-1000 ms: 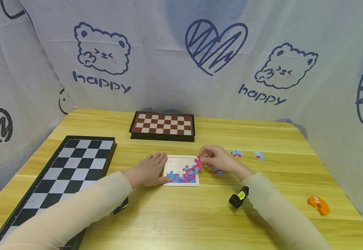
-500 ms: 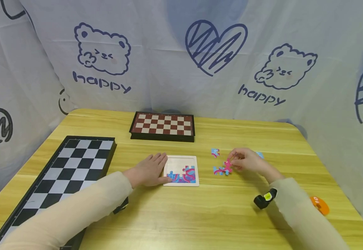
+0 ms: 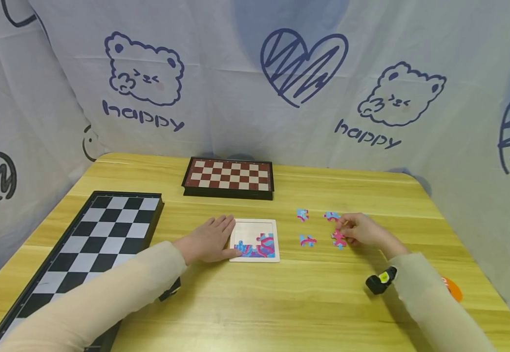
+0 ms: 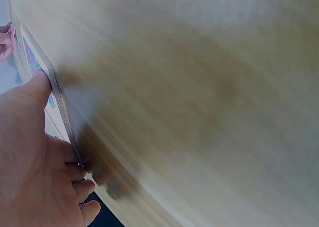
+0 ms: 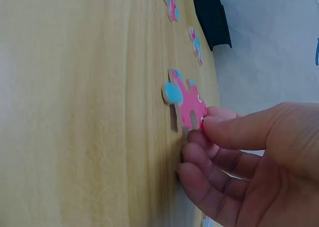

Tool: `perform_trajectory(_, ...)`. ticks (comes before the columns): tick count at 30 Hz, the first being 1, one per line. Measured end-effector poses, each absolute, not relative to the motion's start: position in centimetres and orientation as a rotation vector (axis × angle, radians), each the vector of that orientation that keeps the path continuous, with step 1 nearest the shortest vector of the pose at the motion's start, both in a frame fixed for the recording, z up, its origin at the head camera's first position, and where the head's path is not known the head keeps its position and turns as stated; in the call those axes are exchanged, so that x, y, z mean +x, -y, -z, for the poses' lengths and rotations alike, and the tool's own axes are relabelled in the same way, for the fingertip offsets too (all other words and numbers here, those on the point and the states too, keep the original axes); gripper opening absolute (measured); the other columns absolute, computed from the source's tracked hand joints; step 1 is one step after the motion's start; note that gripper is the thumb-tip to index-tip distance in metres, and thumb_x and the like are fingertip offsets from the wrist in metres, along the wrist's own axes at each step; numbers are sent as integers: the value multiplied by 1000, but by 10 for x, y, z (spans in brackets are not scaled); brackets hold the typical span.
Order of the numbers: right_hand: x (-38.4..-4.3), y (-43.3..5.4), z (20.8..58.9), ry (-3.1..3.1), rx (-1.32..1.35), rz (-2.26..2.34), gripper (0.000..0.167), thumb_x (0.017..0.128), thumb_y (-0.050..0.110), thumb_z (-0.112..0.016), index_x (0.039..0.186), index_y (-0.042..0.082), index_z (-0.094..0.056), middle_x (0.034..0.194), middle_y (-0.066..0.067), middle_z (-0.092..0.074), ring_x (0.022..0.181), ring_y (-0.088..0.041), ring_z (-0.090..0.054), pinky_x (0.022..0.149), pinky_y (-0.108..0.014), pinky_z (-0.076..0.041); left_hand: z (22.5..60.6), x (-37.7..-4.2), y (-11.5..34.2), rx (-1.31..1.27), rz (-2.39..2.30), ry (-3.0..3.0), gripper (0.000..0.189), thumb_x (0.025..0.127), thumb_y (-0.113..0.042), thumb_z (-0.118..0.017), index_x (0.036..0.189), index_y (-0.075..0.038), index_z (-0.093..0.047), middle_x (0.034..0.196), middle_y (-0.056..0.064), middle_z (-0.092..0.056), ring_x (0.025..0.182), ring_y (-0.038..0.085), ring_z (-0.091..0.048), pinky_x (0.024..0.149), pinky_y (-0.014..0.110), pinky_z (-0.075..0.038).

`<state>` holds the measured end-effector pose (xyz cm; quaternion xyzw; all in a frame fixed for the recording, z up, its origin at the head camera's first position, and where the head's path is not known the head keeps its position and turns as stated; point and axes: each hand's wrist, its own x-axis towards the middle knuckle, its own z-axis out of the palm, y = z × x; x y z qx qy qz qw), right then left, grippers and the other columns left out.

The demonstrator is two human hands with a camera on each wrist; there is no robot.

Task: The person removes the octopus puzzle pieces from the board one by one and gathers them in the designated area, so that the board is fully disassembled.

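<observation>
Right hand: the right hand (image 3: 362, 231) pinches a pink puzzle piece (image 3: 338, 238) at its edge between thumb and fingertips, the grip narrow.
Pink piece: at the surface (image 3: 281, 303) right of the puzzle tray (image 3: 246, 232), well apart from it; tilted in the right wrist view, and whether it touches the surface I cannot tell.
Left hand: the left hand (image 3: 208, 239) lies spread at the tray's left edge, thumb over the rim near the close corner, fingers extended along the side.
Puzzle tray: pale-rimmed, joined blue, pink and purple pieces (image 3: 265, 247) filling its near part and climbing higher on the right.
Loose pieces: a blue-and-pink piece (image 3: 302, 215) at far left of the group, another (image 3: 331, 216) just beyond the pink one, a third (image 3: 308, 240) to its left.
Chessboards: a black-and-white board (image 3: 105, 234) at left, partly behind the left sleeve (image 3: 105, 298); a brown-and-cream board (image 3: 228, 175) farther back.
Orange object: an orange object (image 3: 455, 290), partly hidden by the right sleeve (image 3: 439, 303).
Backdrop: white cloth (image 3: 228, 98) with bears, hearts and "happy".
</observation>
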<state>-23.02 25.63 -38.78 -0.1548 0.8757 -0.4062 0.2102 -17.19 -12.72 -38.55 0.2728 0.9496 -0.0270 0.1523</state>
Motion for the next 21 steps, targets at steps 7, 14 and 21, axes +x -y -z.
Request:
perform_trajectory(7,-230,-256,386,-2481,-435,1066,9,91,-7,-46,92,-4,-55,71,-8,-51,60,-19,-46,50,-31,-42,387,-173,128,788,88,-2725,83,92,-58,-38,144,5,-21,149,18,-18,136,32,-16,108,45,-16)
perform_trajectory(14,-230,-256,386,-2508,-435,1022,10,91,-7,-46,92,-3,-55,73,-9,-51,61,-20,-48,52,-32,-43,387,-173,127,790,93,-2725,83,91,-58,-38,144,4,-21,149,18,-18,136,32,-16,108,45,-16)
perform_trajectory(21,-230,-254,386,-2514,-420,1026,7,91,-5,-48,94,-5,-55,73,-9,-51,61,-19,-47,52,-32,-44,388,-173,128,786,86,-2726,83,92,-58,-38,144,5,-20,150,18,-17,136,32,-15,108,45,-15)
